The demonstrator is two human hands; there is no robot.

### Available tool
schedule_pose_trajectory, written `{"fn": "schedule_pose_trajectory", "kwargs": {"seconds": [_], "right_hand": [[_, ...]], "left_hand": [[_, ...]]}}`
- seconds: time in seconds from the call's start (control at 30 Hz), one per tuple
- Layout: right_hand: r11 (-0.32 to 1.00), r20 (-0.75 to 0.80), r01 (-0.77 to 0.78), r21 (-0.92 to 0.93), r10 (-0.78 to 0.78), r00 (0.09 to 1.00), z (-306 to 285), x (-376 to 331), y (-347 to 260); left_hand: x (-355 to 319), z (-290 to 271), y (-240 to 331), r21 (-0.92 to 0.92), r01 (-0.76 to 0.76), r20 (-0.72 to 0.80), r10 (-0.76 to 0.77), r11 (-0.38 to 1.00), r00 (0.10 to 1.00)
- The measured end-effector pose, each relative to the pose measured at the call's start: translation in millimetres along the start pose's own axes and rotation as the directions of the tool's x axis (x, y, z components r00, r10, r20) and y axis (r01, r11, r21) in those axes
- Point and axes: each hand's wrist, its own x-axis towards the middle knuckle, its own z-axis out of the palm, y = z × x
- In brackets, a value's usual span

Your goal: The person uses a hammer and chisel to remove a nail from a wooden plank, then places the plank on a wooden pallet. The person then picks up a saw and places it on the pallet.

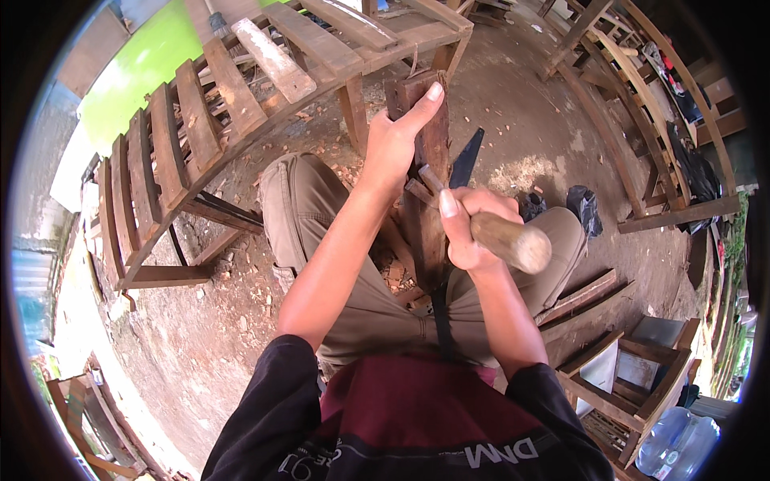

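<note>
A dark, rough piece of wood [427,240] stands tilted between my knees. My left hand [393,148] grips its upper part, the thumb stretched along the top and the other fingers mostly hidden. In my right hand [473,224] is a wooden-handled tool [525,247], its thick round butt facing me. Narrow metal parts of it show beyond my thumb, against the wood; its kind I cannot make out. Just right of the wood a dark flat blade [467,157] sticks up, partly covered.
A slatted wooden bench frame [196,120] curves across the left and top. Another wooden frame [642,128] stands at far right. At lower right are a small wooden frame [634,381] and a clear plastic bottle [680,445]. Wood chips [249,301] litter the floor.
</note>
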Motion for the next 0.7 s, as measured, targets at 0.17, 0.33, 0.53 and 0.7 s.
{"fn": "schedule_pose_trajectory", "kwargs": {"seconds": [0.17, 0.33, 0.53, 0.7], "right_hand": [[0.965, 0.042, 0.062, 0.256, -0.075, 0.996, -1.7, 3.1, -7.1], [0.916, 0.195, 0.245, 0.319, -0.316, 0.928, -2.6, 6.7, -19.7], [0.867, 0.438, 0.314, 0.386, -0.472, 0.765, -13.8, 9.5, -34.7], [0.865, 0.554, 0.275, 0.42, -0.485, 0.677, -20.6, 16.5, -35.3]], "left_hand": [[-6.7, 3.2, 11.1, -0.049, 0.008, 0.064, -0.004, 0.999, 0.998], [-21.9, 0.5, 17.9, 0.044, 0.06, 0.171, -0.067, 0.997, 0.983], [-43.7, -3.4, 22.3, 0.014, 0.008, 0.217, -0.01, 1.0, 0.976], [-45.5, -5.1, 19.6, 0.036, -0.002, 0.196, -0.006, 0.999, 0.981]]}}
